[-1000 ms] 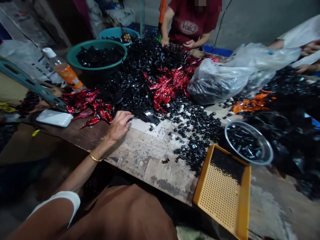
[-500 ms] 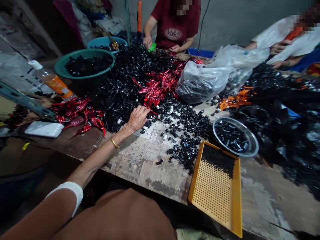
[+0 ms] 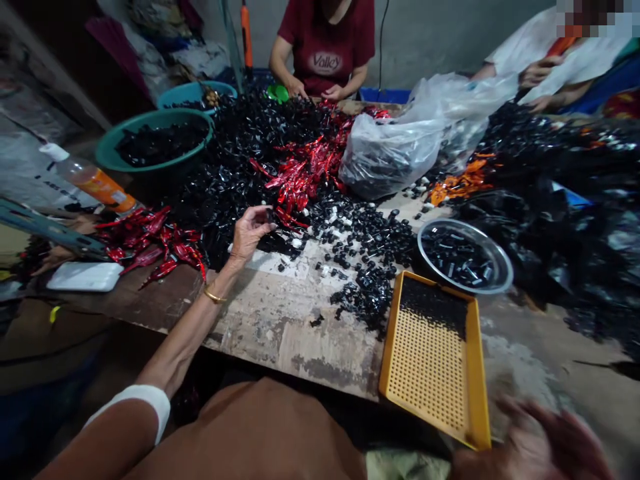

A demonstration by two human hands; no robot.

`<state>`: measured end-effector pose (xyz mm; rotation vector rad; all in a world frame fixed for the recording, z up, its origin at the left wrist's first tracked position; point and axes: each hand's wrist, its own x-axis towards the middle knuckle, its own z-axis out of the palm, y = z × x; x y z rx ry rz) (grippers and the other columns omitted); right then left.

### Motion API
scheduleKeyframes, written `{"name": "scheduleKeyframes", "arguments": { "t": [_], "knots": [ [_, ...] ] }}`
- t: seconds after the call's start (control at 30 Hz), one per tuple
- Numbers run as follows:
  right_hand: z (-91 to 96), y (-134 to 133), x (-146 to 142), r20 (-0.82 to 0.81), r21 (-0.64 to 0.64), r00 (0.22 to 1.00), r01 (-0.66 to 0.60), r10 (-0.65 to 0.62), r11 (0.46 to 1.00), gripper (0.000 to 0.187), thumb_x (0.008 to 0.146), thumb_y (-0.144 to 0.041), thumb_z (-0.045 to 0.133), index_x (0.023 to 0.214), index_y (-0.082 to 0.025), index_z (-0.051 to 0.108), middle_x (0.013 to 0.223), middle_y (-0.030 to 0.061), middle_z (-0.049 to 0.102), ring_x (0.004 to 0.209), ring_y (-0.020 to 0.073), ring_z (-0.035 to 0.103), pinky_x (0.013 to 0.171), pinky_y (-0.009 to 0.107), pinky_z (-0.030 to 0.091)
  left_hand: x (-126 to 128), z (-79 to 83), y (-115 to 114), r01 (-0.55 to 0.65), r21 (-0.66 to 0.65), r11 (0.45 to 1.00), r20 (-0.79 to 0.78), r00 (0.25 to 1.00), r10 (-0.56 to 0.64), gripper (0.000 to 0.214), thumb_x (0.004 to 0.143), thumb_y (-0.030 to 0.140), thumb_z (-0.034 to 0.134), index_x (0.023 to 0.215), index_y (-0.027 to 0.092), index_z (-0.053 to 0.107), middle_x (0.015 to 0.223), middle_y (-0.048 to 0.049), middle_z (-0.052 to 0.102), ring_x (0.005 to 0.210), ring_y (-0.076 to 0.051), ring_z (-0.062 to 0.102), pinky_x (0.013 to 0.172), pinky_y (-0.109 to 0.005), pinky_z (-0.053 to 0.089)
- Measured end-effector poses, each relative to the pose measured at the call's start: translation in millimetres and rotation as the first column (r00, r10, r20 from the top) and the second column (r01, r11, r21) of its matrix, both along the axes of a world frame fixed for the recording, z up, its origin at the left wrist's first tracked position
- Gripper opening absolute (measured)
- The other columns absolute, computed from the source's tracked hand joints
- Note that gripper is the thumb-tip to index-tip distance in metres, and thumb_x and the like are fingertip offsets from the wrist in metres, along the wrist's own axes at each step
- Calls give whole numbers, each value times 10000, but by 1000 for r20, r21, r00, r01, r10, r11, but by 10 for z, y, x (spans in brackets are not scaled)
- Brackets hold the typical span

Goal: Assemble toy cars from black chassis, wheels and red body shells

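Observation:
My left hand [image 3: 250,233] is raised slightly over the near edge of the pile, thumb and fingers pinched on a small black piece [image 3: 271,215]. Beside its fingertips lie shiny red pieces [image 3: 300,170] and small black and white parts [image 3: 350,230] scattered over the worn table. At the lower right my right hand [image 3: 535,437] is smeared by motion, close to the near corner of a yellow perforated tray [image 3: 430,373]. Whether that hand holds anything cannot be made out. Fine black bits cover the tray's far end.
A clear bowl [image 3: 509,270] of black parts stands behind the tray. Further back are a plastic bag [image 3: 395,150], orange pieces [image 3: 457,183] and a green basin [image 3: 107,150]. A bottle [image 3: 97,183] and a white phone-like slab [image 3: 85,276] are left. Two people work opposite.
My left hand has drawn back to the left and lifted, now pinching a small black piece. My right hand has come into view at the lower right. The view has shifted slightly.

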<state>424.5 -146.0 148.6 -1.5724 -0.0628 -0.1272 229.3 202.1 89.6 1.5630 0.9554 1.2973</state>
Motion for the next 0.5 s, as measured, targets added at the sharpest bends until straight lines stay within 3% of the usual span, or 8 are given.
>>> {"name": "scheduleKeyframes", "arguments": {
  "t": [0.03,0.1,0.17,0.23,0.3,0.37,0.5],
  "knots": [
    [-73,122,-65,101,-73,995,20,-13,997,293,691,-426,757,968,-351,697,1011,106,660,934,352,647,892,583,501,-42,20,19,-4,-68,998,102,995,11,349,655,261,741,978,201,621,883,-6,628,772,-137,596,674,-241,469],
    [-212,302,-166,152,-242,946,-246,287,939,342,757,-428,693,1059,-270,675,946,101,675,821,292,674,825,574,535,-144,73,29,23,-188,982,236,971,23,306,699,299,711,975,231,598,912,-12,636,773,-131,607,641,-230,468],
    [-333,396,-232,122,-416,774,-529,621,740,354,817,-426,624,1102,-217,641,947,94,678,820,236,671,769,460,570,-261,123,-51,81,-267,960,305,952,5,233,747,302,664,964,261,589,970,-13,642,803,-126,613,644,-229,476],
    [-441,442,-286,88,-533,591,-652,802,540,295,871,-403,558,1079,-209,631,934,83,668,829,203,660,744,365,566,-372,152,-246,158,-321,934,352,935,-37,198,758,261,644,950,278,596,1017,-4,644,839,-120,616,670,-230,489],
    [-550,487,-361,71,-610,488,-668,870,425,271,917,-364,488,1097,-202,611,914,83,647,819,196,645,725,341,548,-462,153,-534,229,-403,886,369,927,-72,206,741,217,645,935,277,608,1030,1,650,841,-120,621,679,-234,503],
    [-661,551,-464,61,-683,449,-632,892,365,279,938,-353,452,1117,-194,594,931,92,633,836,202,628,741,342,526,-520,125,-855,274,-520,809,362,929,-82,184,723,199,636,897,258,617,993,-4,660,805,-125,629,679,-249,521],
    [-849,707,-669,105,-821,491,-448,865,354,361,919,-444,481,1123,-167,591,965,117,616,889,241,578,770,372,465,-538,7,-1361,306,-671,676,407,913,-10,212,623,158,624,828,213,620,858,-11,674,711,-137,642,663,-277,541]
  ]
}}
